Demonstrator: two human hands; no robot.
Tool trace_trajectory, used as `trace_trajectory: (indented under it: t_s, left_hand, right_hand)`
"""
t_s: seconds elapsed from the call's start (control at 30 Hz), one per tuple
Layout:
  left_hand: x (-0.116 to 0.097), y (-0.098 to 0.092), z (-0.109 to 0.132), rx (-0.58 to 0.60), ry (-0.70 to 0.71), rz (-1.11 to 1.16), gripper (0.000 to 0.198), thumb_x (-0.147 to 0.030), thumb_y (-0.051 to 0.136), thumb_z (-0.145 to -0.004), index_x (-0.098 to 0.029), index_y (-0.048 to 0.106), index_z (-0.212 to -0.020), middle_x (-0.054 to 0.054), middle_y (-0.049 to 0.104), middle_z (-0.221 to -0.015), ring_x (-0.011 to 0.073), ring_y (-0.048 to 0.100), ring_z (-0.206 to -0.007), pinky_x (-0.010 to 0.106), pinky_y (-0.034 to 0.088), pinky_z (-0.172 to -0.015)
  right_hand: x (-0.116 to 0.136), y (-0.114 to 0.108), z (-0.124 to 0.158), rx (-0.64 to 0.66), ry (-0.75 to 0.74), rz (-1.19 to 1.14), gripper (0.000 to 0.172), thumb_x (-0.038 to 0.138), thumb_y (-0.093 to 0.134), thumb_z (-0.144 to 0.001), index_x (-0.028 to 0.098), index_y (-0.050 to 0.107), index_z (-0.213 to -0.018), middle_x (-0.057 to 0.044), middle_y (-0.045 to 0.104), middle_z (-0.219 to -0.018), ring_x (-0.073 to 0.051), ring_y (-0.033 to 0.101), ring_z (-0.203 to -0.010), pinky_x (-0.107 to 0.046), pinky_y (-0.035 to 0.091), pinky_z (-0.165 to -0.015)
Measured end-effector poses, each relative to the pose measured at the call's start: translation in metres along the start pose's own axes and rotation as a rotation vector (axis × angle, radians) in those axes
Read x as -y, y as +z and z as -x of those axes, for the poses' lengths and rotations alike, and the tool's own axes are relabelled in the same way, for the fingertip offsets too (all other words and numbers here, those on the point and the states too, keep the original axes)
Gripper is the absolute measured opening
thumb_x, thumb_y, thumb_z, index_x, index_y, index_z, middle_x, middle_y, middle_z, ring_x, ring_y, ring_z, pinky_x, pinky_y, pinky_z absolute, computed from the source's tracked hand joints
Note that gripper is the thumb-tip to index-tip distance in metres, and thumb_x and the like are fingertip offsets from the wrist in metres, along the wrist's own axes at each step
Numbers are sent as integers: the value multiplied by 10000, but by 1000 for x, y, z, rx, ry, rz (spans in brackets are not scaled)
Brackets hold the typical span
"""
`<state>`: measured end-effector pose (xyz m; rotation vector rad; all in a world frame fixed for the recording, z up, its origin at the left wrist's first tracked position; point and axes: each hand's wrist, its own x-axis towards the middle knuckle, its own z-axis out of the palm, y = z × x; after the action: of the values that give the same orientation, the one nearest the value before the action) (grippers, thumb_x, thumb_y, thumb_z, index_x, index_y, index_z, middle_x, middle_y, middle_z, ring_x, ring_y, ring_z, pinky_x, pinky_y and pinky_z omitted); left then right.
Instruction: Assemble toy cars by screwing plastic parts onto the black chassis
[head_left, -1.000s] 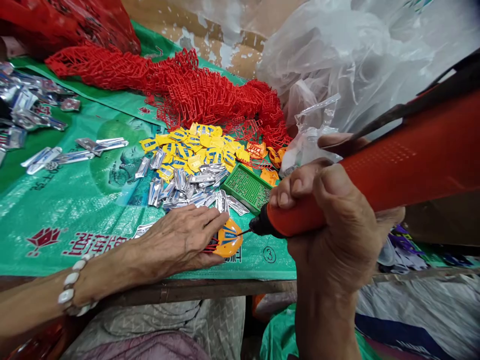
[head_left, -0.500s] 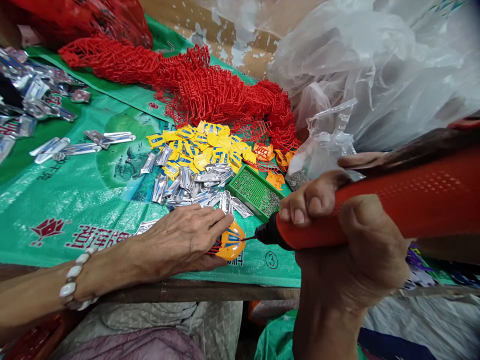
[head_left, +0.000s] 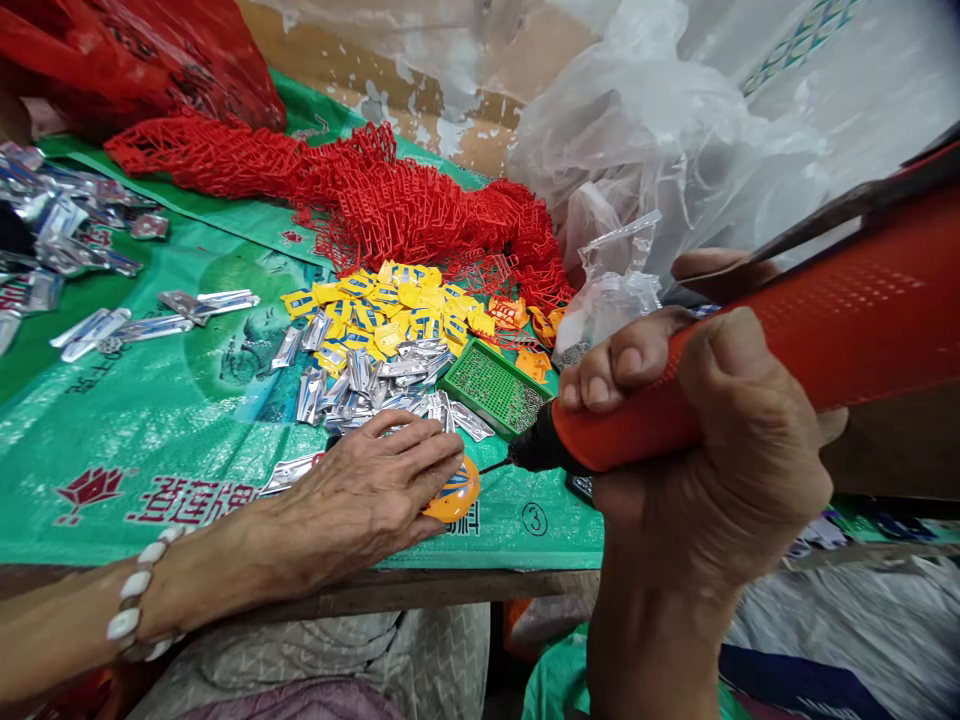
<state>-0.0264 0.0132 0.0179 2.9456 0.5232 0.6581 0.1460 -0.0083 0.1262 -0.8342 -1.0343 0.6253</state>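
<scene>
My left hand [head_left: 386,470], with a bead bracelet at its wrist, is closed over a rounded orange plastic piece [head_left: 459,497] with blue stripes, low over the green sheet. Most of the piece is hidden under my fingers. In my right hand [head_left: 720,430] is a red electric screwdriver [head_left: 810,340] with a black nose, its thin bit [head_left: 495,466] pointing left. The bit's tip is by the upper right edge of the orange piece; whether they touch I cannot tell. Beyond my left hand, silver stickered parts [head_left: 367,380] and yellow parts [head_left: 405,305] lie in piles.
A green tray [head_left: 491,388] of small screws stands behind the bit. Farther back are a long heap of red plastic frames [head_left: 420,215], some orange pieces [head_left: 532,362] and clear plastic bags [head_left: 645,130]. More silver parts [head_left: 67,220] lie at left. The table's wooden edge [head_left: 420,592] runs in front.
The bit pointed onto the blue-striped face of the orange piece; now its tip is at the upper right edge. The screwdriver's rear end has risen. My left hand covers more of the piece.
</scene>
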Motion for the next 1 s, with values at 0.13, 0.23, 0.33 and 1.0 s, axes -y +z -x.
trace_trajectory:
  t_s: [0.13,0.23,0.33,1.0]
  left_hand:
    - [2,-5,-1,2,23,9,438,-504,605,-958,-137,632,-1195,109,681,-1232,281,615,-1110,459,399,-1047]
    - [2,-13,-5,-60,-34,122,432,-496,520,-1007,-141,618,-1231,104,677,-1231,274,609,-1113,459,384,-1044]
    - [-1,-18,-11,-189,-135,285,321,-396,504,-1033,-153,628,-1202,81,705,-1121,234,624,-1047,385,434,-939]
    - [3,-41,-31,-312,-1059,1726,238,-240,795,-667,-117,621,-559,4,606,-559,61,470,-498,158,346,-473]
  right_hand:
    - [6,1,-2,-12,2,-2,124,245,788,-708,228,715,-806,53,522,-597,-89,501,-459,-254,436,-425]
    - [12,5,-5,-28,14,0,182,283,780,-710,232,708,-868,58,490,-604,-84,480,-483,-250,438,-451]
    - [16,11,-7,-3,20,-10,216,344,780,-692,238,705,-864,65,485,-571,-89,456,-470,-249,417,-437]
    - [28,38,-15,-75,-44,-170,187,396,688,-812,210,707,-808,67,536,-548,-80,465,-449,-262,406,-436]
